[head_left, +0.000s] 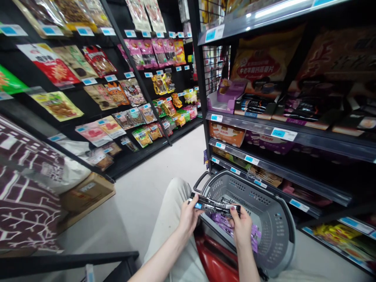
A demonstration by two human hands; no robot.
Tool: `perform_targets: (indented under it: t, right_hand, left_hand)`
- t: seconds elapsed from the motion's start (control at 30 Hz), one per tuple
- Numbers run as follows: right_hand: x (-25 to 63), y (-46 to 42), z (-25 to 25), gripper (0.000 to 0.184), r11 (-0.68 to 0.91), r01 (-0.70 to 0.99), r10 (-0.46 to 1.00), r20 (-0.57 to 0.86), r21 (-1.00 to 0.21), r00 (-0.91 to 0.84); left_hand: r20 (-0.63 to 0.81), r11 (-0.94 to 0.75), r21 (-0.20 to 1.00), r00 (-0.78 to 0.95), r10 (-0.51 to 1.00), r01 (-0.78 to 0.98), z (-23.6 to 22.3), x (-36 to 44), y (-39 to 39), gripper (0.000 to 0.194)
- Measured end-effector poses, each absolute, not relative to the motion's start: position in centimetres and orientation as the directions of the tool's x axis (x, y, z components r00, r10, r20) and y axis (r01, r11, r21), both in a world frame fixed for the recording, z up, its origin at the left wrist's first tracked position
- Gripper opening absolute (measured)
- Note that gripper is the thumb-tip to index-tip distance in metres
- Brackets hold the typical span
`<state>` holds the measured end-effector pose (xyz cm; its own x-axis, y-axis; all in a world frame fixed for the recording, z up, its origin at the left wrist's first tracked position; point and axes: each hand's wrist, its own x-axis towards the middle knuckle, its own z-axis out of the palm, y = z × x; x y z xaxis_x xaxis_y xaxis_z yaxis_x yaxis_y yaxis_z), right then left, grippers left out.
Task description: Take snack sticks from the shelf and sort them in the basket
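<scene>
A long black snack packet (216, 205) with a blue and white end is held level between both my hands, just above the near rim of a grey shopping basket (273, 219). My left hand (188, 215) pinches its left end, fingers closed. My right hand (242, 227) grips its right end, fingers closed too. Purple packets (225, 223) lie inside the basket under the black one.
Dark shelves (282, 137) with boxed snacks and blue price tags rise on the right. A rack of hanging snack bags (129, 98) lines the left wall. A cardboard box (88, 192) sits on the floor at left. A red object (217, 258) lies below the basket.
</scene>
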<state>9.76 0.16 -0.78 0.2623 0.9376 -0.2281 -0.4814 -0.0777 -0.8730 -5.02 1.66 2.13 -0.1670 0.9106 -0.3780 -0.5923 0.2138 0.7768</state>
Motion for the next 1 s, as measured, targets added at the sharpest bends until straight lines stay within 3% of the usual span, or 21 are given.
perform_targets:
  t: [0.17, 0.3, 0.43, 0.53, 0.7, 0.87, 1.0]
  right_hand:
    - [11.5, 0.5, -1.8, 0.029, -0.088, -0.432, 0.889, -0.266, -0.898, 0.372]
    - [13.8, 0.5, -2.0, 0.031, -0.069, -0.286, 0.854, -0.204, -0.956, 0.479]
    - [15.2, 0.0, -0.7, 0.031, -0.002, -0.128, 0.830, -0.073, -0.992, 0.553]
    - [14.8, -0.6, 1.1, 0.025, 0.001, 0.046, 0.870, 0.024, -0.999, 0.493]
    - [13.1, -1.6, 3.6, 0.015, 0.197, 0.314, 0.961, 0.246, -0.929, 0.126]
    - [13.0, -1.9, 4.8, 0.010, 0.304, 0.281, 0.947, 0.320, -0.910, 0.011]
    - [12.7, -1.8, 5.0, 0.007, 0.308, 0.214, 0.947, 0.320, -0.927, 0.024]
  left_hand:
    - [-0.357, 0.316, 0.820, 0.006, 0.934, -0.478, 1.8, -5.1, 1.5, 0.032]
    - [-0.396, 0.434, 0.875, 0.198, 0.897, -0.214, 1.5, -5.4, 1.2, 0.031]
    - [-0.456, 0.502, 0.862, 0.535, 0.711, 0.069, 1.1, -5.4, 0.2, 0.029]
    - [-0.437, 0.407, 0.887, 0.677, 0.591, 0.218, 1.2, -4.4, -0.6, 0.030]
    - [-0.281, 0.138, 0.950, 0.579, 0.765, 0.279, 2.5, -2.3, -1.2, 0.030]
    - [-0.160, -0.031, 0.927, 0.468, 0.869, 0.375, 4.3, -1.9, -1.2, 0.030]
    - [-0.159, -0.039, 0.920, 0.464, 0.871, 0.389, 5.0, -2.2, -1.2, 0.029]
